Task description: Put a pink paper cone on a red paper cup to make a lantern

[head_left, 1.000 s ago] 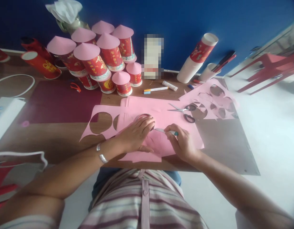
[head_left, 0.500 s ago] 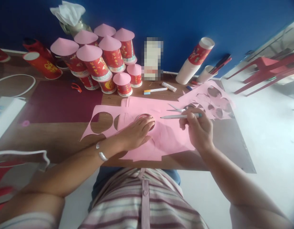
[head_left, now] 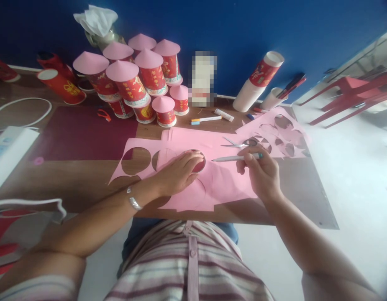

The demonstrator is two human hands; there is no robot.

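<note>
My left hand [head_left: 180, 171] lies over a round, dark red lid-like piece [head_left: 199, 165], its fingers curved across the top and pressing it onto pink paper [head_left: 227, 179]. Most of the round piece is hidden beneath the hand. Between the thumb and fingers of my right hand [head_left: 262, 171] is a white pen [head_left: 226, 159] with a green end, its tip pointing left, just right of the round piece. Open scissors [head_left: 235, 145] rest on the paper beyond the pen, their handles partly behind my right hand. A curved line shows on the paper below the round piece.
Several red paper cups with pink cone tops [head_left: 122, 71] stand at the back left. Pink offcuts with round holes [head_left: 292, 131] lie at right, another cut sheet [head_left: 124, 156] at left. Behind are a glue stick [head_left: 224, 115], a marker [head_left: 206, 120] and stacked cups [head_left: 249, 94].
The pen has tilted, its tip slightly lower and its green end higher off my fingers. The left hand stays on the round piece, more of which now shows. The whole view has shifted slightly.
</note>
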